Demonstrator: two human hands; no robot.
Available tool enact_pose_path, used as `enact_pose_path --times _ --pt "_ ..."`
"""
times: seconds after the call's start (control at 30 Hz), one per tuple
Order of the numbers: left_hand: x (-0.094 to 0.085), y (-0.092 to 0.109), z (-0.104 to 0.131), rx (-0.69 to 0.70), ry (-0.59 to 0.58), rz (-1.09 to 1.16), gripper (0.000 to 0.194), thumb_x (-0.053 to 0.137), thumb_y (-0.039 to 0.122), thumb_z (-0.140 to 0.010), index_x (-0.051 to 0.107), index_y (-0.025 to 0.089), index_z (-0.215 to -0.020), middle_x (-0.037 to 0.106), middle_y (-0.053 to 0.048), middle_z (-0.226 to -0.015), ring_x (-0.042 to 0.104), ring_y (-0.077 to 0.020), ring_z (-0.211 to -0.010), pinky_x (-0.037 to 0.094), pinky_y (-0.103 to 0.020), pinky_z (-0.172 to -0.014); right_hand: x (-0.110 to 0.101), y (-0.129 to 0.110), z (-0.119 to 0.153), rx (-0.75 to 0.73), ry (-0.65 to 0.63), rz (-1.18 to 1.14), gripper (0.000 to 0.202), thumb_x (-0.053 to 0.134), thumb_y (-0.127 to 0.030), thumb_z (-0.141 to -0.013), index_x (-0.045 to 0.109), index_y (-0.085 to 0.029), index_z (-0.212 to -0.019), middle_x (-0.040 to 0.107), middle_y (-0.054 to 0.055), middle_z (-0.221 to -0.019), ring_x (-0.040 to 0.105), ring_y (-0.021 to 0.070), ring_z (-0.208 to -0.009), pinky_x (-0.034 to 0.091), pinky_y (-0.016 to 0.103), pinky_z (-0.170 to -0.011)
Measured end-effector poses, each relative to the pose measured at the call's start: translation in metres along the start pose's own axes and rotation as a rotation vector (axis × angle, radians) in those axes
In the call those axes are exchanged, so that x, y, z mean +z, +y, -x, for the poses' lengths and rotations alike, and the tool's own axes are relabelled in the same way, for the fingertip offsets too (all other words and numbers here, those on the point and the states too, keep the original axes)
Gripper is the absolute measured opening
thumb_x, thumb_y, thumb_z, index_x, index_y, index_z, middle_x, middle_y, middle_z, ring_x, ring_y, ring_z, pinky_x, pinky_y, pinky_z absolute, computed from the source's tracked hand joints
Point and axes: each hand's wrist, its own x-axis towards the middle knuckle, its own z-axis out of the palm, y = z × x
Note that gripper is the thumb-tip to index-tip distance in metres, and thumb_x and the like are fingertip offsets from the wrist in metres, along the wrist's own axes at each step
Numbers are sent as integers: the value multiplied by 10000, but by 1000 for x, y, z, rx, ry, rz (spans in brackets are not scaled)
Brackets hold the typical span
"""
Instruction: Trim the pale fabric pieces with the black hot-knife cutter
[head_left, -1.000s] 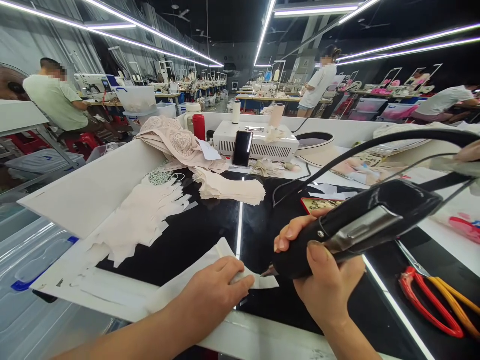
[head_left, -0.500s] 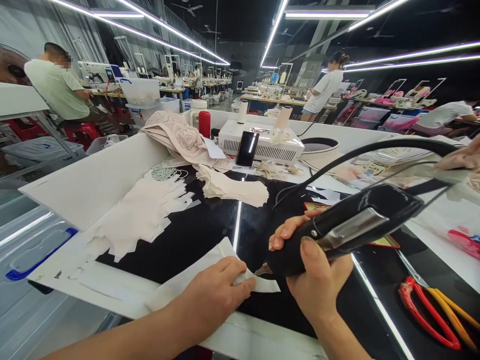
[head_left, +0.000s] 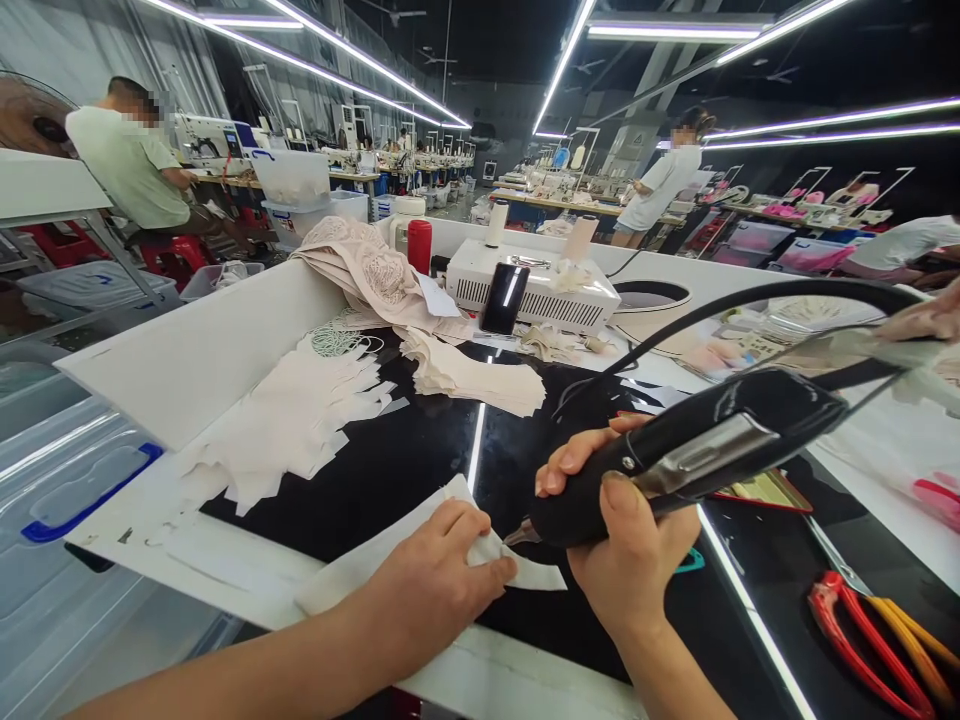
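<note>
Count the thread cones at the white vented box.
2: a white cone toward the box's back left, and a beige cone farther right. Any lying behind the box would be hidden.

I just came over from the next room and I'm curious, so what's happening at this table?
Someone's left hand pins a piece of pale fabric near the front edge of the black tabletop. Their right hand grips a black handheld tool, its metal tip close to the fabric. Cut pale pieces lie to the left, and red-handled scissors to the right.
</note>
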Motion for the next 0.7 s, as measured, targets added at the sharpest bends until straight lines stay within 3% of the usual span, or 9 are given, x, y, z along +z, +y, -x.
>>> enact_pose_path --times 0.23,0.43,0.6,0.7 --pt "2 0 -2 15 13 -34 185 531 106 -1031 689 184 -1089 580 -113 -1054 585 -238 -989 611 -356 -863 2 8 -1 24 -11 30 287 773 -337 -910 590 -268 -1120 677 -49 -793 646 138 -602 566 307 -581" --pt "-1 1 2 -20 -59 -7 185 632 149 -1005 678 212 -1173 596 -109 -1124 608 -254 -1052 609 -380 -911 2 4 -5 35 10 -5 303 789 -338 -877 601 -258 -1101 667 -44 -774 623 133 -597 569 301 -573" --pt "-11 -8 -3 -45 -160 54 320 617 58 -975 637 189 -1267 644 -100 -1220 640 -229 -1125 582 -330 -975 -11 -7 -7 53 65 116 360 815 -368 -843 602 -249 -1109 666 -35 -789 642 147 -615 585 321 -602" --pt "-9 -19 -13 -12 -137 11 274 626 -1 -944 654 167 -1160 678 -70 -1166 654 -207 -1085 567 -302 -954 -27 -10 -8 69 91 252 413 825 -388 -840 593 -274 -1163 697 -22 -853 693 177 -692 611 360 -690"
